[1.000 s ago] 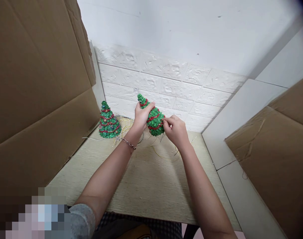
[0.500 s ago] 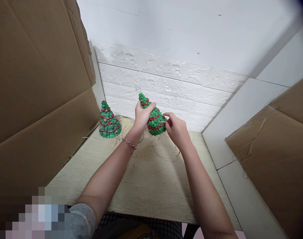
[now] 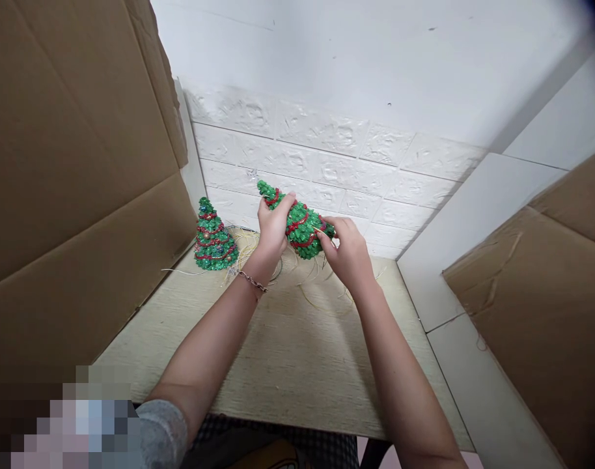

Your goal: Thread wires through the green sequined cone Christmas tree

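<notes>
Near me, counted:

Hands, two. My left hand (image 3: 274,228) is closed around the upper middle of the tree I hold. My right hand (image 3: 347,251) is partly curled, its fingertips pinching at the tree's wide lower end.

Chain bracelet (image 3: 252,281), one, on my left wrist.

Held green glitter Christmas tree (image 3: 297,225), one, tilted nearly flat between my hands, tip pointing left, wound with red garland.

Thin loose wires (image 3: 246,251), a tangled bunch, on the table (image 3: 288,365), below and around my hands.

Standing green glitter Christmas tree (image 3: 213,241), one, upright, left of my left hand and apart from it.

Cardboard sheets, two: left (image 3: 83,163) and right (image 3: 532,306).

White brick-pattern wall panel (image 3: 327,156), one, beyond.
</notes>
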Demonstrator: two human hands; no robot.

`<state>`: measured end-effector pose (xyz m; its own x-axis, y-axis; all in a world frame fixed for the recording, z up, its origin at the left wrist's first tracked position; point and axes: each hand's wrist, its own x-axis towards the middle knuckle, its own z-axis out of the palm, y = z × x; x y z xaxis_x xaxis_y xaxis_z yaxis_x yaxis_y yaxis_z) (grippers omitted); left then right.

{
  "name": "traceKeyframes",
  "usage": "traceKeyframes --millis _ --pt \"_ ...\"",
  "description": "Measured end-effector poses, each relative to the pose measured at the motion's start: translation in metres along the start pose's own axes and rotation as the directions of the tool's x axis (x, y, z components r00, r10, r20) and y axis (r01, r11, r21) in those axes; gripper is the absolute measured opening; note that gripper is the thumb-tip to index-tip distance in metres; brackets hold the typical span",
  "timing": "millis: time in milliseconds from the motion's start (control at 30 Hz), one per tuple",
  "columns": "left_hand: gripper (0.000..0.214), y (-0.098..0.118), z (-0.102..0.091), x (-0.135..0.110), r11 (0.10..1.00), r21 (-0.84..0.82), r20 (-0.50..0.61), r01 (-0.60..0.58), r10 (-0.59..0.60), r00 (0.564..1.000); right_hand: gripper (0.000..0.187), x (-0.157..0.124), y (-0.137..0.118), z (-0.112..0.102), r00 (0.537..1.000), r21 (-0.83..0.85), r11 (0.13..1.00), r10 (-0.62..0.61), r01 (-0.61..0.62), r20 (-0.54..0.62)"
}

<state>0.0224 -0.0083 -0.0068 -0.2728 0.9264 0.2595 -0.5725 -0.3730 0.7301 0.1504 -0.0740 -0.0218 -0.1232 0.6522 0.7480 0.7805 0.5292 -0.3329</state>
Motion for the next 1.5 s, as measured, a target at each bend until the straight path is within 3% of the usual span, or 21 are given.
traceKeyframes --millis 167,300,433,667,867,1000,1133,1333,1500 --pt "0.036 0.002 -0.005 0.006 0.994 -0.058 -0.079 0.091 -0.095 0.992 0.028 -0.001 0.002 -0.001 0.996 -0.023 0.996 0.084 -0.084 -0.009" --pt "0.037 0.002 -0.007 0.009 0.986 -0.08 -0.119 0.145 -0.154 0.981 0.019 -0.001 0.005 -0.003 0.992 -0.009 0.994 0.11 -0.11 -0.058" --pt "0.038 0.002 -0.008 0.009 0.981 -0.103 -0.117 0.162 -0.173 0.978 0.015 -0.001 0.004 -0.005 0.979 0.049 0.978 0.204 -0.204 0.01" --pt "0.037 -0.006 -0.006 0.006 0.997 -0.04 -0.065 0.063 -0.065 0.996 0.018 -0.001 0.002 -0.005 0.988 0.02 0.988 0.151 -0.15 -0.038" --pt "0.034 -0.008 0.005 -0.007 0.999 0.021 0.07 -0.026 0.025 0.997 0.02 -0.002 0.002 -0.001 0.993 -0.1 0.988 0.116 -0.114 0.017" --pt "0.033 -0.006 0.006 -0.008 0.998 0.023 0.098 -0.05 0.048 0.994 0.026 -0.001 0.004 -0.002 0.994 -0.088 0.994 0.075 -0.069 0.077" --pt "0.035 -0.001 0.002 -0.001 0.999 -0.001 0.051 -0.051 0.051 0.997 0.029 0.001 0.004 -0.01 0.99 -0.004 0.999 0.04 -0.04 0.134" --pt "0.039 0.007 -0.003 0.008 0.998 -0.033 -0.063 -0.059 0.056 0.996 0.033 0.0 -0.001 -0.017 0.967 0.006 0.98 0.197 -0.2 0.161" --pt "0.037 0.012 -0.007 0.007 0.999 -0.037 -0.108 0.012 -0.016 0.994 0.012 0.001 0.004 -0.017 0.941 -0.076 0.968 0.25 -0.238 0.227"
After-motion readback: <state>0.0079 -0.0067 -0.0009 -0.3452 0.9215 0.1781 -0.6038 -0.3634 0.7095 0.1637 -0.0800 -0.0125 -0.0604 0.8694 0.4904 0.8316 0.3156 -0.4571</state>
